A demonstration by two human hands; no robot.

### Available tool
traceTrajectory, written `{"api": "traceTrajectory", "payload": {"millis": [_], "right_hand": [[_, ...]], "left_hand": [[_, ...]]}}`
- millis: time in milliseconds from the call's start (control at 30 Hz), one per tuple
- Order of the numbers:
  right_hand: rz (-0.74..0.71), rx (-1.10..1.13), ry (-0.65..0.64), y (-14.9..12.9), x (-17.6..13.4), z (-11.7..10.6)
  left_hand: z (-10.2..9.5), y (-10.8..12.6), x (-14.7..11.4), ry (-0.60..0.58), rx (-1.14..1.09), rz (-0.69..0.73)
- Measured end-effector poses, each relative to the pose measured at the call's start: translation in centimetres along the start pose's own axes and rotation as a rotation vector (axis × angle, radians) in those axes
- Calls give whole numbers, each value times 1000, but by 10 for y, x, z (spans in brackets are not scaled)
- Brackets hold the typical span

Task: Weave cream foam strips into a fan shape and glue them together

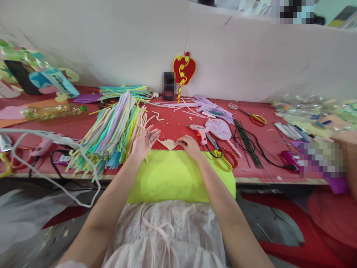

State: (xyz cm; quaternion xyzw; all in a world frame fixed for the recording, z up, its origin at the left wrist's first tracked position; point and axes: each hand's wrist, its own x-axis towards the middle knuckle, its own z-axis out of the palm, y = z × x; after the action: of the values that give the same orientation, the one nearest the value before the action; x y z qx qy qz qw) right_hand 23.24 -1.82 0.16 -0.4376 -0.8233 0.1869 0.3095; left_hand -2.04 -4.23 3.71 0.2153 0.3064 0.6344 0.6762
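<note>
A small cream piece, seemingly plaited from pipe cleaners, lies between my hands at the near edge of the red table. My right hand has its fingertips pinched on the right side of this piece. To its left, my left hand is turned partly palm up with the fingers stretched out. Pale pipe cleaner ends show beside its thumb and below the palm; whether they touch the hand I cannot tell. Just in front of both hands is a bright yellow-green sheet or cushion, at the table's edge above my lap.
A large pipe cleaner bundle is heaped left of my hands. On the right are a pink glue gun, yellow-and-red-handled scissors, a lilac fan-shaped piece and dark green stems. A red fan-shaped ornament stands against the wall.
</note>
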Motion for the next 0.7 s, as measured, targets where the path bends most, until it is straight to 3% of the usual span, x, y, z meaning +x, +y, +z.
{"api": "traceTrajectory", "payload": {"millis": [200,400,700], "right_hand": [[0,0,-1,2,1,1],[-10,11,3,0,1,1],[-5,21,7,0,1,0]], "left_hand": [[-4,-2,0,-30,28,2],[-9,-9,-1,-148,106,105],[-9,-8,-1,-84,141,106]]}}
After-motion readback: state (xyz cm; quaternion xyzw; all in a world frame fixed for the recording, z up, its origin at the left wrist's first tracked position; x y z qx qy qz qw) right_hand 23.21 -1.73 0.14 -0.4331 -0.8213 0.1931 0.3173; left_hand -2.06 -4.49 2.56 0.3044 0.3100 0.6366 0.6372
